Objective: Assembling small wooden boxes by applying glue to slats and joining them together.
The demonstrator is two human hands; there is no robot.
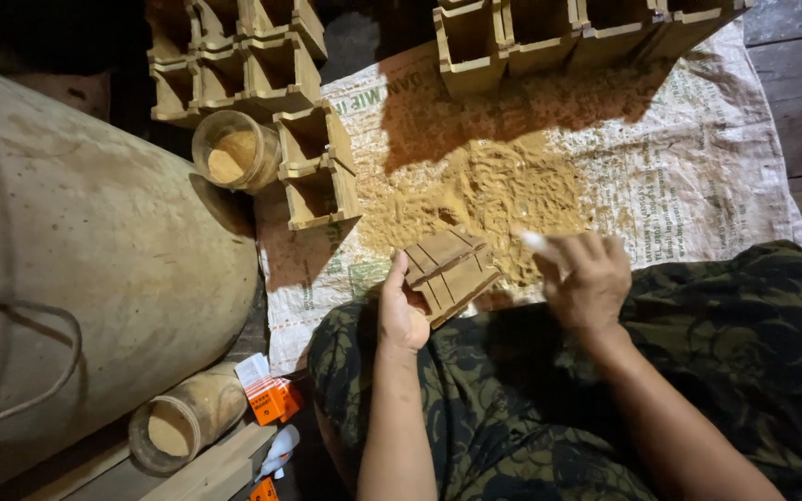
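Observation:
My left hand (403, 314) grips a small wooden slatted box (452, 269), tilted with its slatted side up, just above my lap. To its right my right hand (587, 278) hovers with fingers bent; a small pale object (540, 244) shows at its fingertips, too blurred to identify. Both hands are at the near edge of a heap of tan sawdust-like powder (494, 190) spread on a printed white woven sack (698, 158).
Rows of empty wooden boxes (252, 65) stand at the back left and more wooden boxes (559, 32) at the back right. A glass jar (234, 150) with powder stands by them. A large drum (76, 250) fills the left; another jar (183, 422) and orange cartons (271, 399) lie below.

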